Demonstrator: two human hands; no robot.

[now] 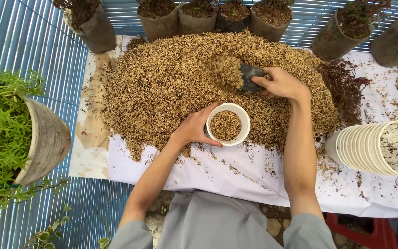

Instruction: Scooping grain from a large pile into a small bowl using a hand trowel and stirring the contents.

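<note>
A large heap of golden rice husks (162, 78) lies on a white sheet (236, 180). My left hand (194, 128) grips the side of a small white pot (236, 110) standing at the heap's near edge, partly filled with husks. My right hand (282, 84) holds a dark scoop (249, 74) loaded with husks, raised just above and beyond the pot.
A sideways stack of white pots (374, 147) lies at the right. Dark grow bags with plants (162, 20) line the far edge. A hanging pot of green plants (42, 143) is at the left. Reddish plant debris (346, 87) lies right of the heap. Blue slatted surface beneath.
</note>
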